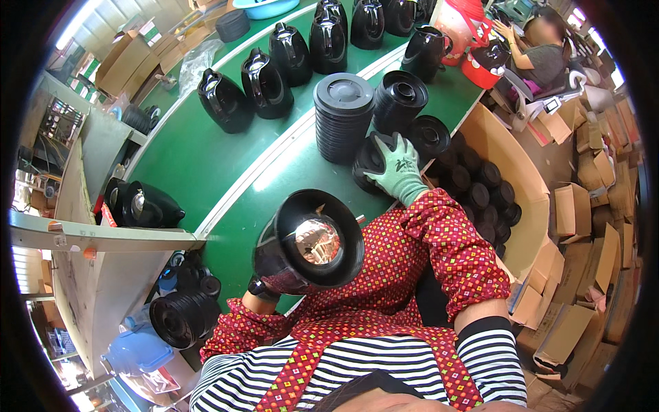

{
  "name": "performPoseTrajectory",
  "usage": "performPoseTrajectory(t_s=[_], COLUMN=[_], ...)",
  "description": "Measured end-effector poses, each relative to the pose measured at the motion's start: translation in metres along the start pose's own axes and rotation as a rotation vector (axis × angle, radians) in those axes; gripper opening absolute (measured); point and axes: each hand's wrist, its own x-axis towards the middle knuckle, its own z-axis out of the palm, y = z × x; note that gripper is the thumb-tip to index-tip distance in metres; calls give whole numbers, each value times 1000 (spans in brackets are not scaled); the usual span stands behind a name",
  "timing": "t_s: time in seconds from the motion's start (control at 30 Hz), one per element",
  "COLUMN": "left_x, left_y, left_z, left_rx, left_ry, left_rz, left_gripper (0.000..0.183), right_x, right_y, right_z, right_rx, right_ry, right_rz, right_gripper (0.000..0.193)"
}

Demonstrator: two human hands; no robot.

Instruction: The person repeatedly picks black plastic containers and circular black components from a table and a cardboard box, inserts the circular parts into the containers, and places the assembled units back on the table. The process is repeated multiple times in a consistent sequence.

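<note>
My left arm holds up a black jug shell [271,250], tilted so its wide open end faces me. A shiny silver rounded liner [317,240] shows inside it. The fingers of my left hand [262,291] are mostly hidden behind the jug; a dark band is at the wrist. In a light green glove, my right hand [398,168] grips a black round plastic disc [367,159] on the green table. Beside it stand a tall stack of black discs [343,120] and a shorter stack of black ring-shaped parts [400,96]. Another round black part [430,134] lies just right of them.
Several black jugs [288,55] stand along the far side of the green table [171,161]. A cardboard box [522,165] of black round parts is at my right. Black jugs [147,206] lie at the left. Beyond the table, a person [546,58] sits at the far right.
</note>
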Motion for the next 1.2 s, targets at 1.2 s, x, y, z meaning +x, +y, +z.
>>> performPoseTrajectory(t_s=[1.2], left_x=[62], left_y=[60], left_z=[141], left_rx=[1033], left_ry=[1], left_rz=[775], left_gripper=[44], right_x=[-255], right_y=[34], right_z=[-103], right_rx=[1801], right_ry=[83], right_rz=[186], right_gripper=[66])
